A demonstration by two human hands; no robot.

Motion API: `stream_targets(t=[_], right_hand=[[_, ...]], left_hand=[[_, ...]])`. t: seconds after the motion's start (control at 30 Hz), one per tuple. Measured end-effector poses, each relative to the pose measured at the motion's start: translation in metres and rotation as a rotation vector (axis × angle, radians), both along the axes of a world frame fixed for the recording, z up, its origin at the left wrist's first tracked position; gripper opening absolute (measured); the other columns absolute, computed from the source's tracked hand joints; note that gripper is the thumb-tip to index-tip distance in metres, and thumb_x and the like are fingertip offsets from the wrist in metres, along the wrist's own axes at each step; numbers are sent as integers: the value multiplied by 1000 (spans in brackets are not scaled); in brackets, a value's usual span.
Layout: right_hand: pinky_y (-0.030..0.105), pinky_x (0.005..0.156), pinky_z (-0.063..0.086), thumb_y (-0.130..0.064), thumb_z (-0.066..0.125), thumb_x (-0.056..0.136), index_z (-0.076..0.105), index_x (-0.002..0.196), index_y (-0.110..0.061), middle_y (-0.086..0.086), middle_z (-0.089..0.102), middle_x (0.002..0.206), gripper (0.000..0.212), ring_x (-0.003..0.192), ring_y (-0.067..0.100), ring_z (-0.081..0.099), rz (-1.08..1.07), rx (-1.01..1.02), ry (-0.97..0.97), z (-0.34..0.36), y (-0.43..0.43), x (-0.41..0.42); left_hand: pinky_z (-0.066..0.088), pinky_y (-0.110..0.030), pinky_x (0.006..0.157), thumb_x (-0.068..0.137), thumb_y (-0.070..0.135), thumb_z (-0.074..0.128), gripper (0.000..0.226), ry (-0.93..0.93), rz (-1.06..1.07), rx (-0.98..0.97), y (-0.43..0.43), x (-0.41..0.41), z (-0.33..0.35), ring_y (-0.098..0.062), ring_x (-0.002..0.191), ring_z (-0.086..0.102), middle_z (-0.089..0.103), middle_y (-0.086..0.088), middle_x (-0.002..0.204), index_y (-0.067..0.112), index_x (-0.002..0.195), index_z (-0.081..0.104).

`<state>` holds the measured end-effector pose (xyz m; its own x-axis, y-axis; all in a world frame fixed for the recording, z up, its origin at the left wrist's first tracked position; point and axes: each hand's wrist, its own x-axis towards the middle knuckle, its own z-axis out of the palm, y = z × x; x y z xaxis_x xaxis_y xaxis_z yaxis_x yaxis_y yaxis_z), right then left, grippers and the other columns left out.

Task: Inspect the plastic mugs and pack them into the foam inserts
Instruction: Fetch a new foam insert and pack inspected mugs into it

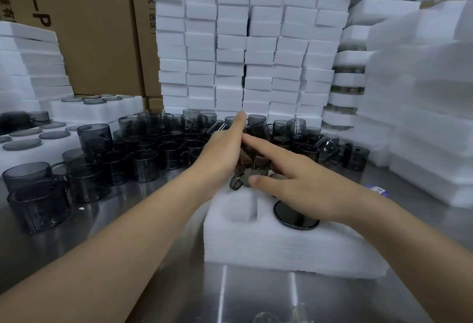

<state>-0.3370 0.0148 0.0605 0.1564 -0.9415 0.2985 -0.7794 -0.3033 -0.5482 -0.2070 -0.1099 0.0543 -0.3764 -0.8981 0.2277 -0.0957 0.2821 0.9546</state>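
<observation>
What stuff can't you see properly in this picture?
Head view:
- Mug: mostly hidden by the left hand and right hand.
- Foam insert far slots: covered by the right hand.
- Box print: cut off by the left edge.
- Clear items at the bottom edge: blurred.

A foam insert [281,246] lay on the near tabletop [153,258], with one mug [294,216] in its near right pocket. At its far edge the left hand [222,148] and right hand [302,182] flanked another mug [256,171]. Loose mugs [143,151] crowded the left and far side, with foam blocks [230,41] stacked behind them.
</observation>
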Motion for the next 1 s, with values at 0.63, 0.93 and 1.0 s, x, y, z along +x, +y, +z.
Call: stream_targets(t=[0.63,0.93,1.0], right_hand=[[28,106,49,-55,62,98,67,139,-39,-20,71,127,45,119,-1,63,-232,-171,65,-1,-3,1],[44,97,56,-50,71,94,80,98,-33,-8,78,97,20,93,9,71,-211,31,-89,-1,-7,-4],[45,100,55,-47,75,94,80,97,-32,-8,78,100,16,101,12,72,-205,38,-96,-2,-7,-5]], left_hand=[[46,-32,72,108,48,59,45,-115,0,-172,-5,9,-2,-17,69,60,67,1,66,19,80,79],[51,-26,64,96,21,78,10,-236,-25,-269,-6,5,-5,-8,60,60,74,-2,72,20,86,80],[48,-23,65,95,19,77,11,-276,-32,-308,-5,5,-8,-4,60,59,70,8,66,25,86,80]])
